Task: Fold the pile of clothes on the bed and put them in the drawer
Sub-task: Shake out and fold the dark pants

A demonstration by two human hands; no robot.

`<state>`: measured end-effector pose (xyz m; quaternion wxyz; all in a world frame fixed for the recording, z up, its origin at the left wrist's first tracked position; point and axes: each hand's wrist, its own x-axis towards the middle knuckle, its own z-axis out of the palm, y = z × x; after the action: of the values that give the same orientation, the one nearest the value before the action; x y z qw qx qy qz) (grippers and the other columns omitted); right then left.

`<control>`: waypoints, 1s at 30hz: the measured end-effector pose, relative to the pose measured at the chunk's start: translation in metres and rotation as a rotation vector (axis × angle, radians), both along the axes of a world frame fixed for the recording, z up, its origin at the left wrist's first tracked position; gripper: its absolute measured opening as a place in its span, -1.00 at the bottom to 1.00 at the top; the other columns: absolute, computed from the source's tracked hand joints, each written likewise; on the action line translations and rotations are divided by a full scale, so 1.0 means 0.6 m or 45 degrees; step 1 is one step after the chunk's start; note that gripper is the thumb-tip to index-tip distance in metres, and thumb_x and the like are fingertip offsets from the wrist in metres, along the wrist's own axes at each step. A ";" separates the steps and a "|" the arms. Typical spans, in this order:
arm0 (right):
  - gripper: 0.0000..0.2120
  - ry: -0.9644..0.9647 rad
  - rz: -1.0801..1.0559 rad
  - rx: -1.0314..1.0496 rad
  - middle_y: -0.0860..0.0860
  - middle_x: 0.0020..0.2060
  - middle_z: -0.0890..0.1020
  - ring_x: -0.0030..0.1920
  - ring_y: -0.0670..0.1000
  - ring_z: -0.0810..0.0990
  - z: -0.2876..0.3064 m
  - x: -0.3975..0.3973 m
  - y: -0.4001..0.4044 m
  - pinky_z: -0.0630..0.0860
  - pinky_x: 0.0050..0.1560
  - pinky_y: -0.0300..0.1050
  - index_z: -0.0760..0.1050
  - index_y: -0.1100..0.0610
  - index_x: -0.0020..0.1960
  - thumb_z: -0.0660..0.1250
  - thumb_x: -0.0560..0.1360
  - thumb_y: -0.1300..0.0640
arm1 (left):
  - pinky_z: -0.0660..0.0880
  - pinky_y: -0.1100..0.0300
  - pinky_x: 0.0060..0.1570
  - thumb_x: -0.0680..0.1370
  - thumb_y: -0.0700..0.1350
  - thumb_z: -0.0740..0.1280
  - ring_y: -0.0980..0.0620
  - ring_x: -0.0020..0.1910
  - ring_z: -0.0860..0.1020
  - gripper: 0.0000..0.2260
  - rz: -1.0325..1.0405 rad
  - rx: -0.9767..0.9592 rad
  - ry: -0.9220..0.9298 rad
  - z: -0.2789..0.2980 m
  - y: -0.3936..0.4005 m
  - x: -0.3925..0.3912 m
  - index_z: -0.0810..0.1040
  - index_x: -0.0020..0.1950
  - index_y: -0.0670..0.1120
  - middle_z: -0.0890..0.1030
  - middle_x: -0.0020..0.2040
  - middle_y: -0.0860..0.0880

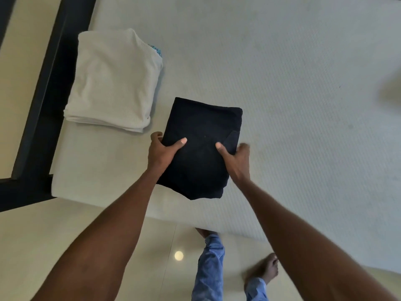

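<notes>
A folded black garment point(200, 127) is held over the near corner of the bed point(303, 83). My left hand point(161, 153) grips its left edge, thumb on top and fingers underneath. Along its right edge my right hand point(236, 158) grips the same way, thumb on top. To the upper left a folded white ribbed garment point(112, 83) lies on the mattress, with a bit of blue patterned cloth point(157, 49) showing from under its far right corner. No drawer is in view.
The black bed frame point(45, 101) runs along the left side and the near left corner. Pale tiled floor point(65, 235) lies below the bed's edge. My legs in blue jeans point(209, 270) and a bare foot point(263, 268) stand beside the bed.
</notes>
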<state>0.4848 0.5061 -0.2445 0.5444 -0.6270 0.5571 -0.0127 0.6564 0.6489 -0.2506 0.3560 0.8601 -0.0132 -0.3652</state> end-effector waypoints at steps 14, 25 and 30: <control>-0.18 -0.073 -0.065 0.884 0.00 0.23 0.60 0.24 0.12 0.54 -0.024 -0.009 -0.006 0.50 0.29 0.18 0.41 0.07 0.34 0.67 0.16 0.06 | 0.55 -0.01 0.18 0.14 0.09 0.68 -0.03 0.04 0.67 -0.34 -0.161 -0.042 0.676 0.025 0.011 0.057 0.63 0.19 -0.02 0.71 0.05 0.02; -0.64 -0.076 -0.028 0.988 0.05 -0.08 0.74 -0.05 0.08 0.71 0.062 0.088 0.320 0.64 -0.07 -0.06 0.62 0.19 0.08 0.57 0.31 0.27 | 0.50 0.01 0.23 0.43 -0.16 0.51 -0.09 0.09 0.67 -0.62 0.085 0.059 0.874 0.110 0.344 0.133 0.60 0.22 -0.17 0.68 0.15 -0.12; -0.58 -0.164 0.089 0.971 0.04 0.07 0.69 0.10 0.11 0.64 0.029 0.239 0.370 0.59 0.10 0.00 0.56 0.17 0.22 0.52 0.38 0.25 | 0.54 0.02 0.12 0.19 0.01 0.67 -0.10 0.03 0.67 -0.34 0.201 0.130 0.575 0.117 0.412 0.248 0.58 0.22 -0.13 0.69 0.10 -0.09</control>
<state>0.6282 0.7281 -0.2272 0.7725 -0.3962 0.4646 0.1745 0.8052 0.8960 -0.1804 0.3336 0.7717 0.1525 -0.5196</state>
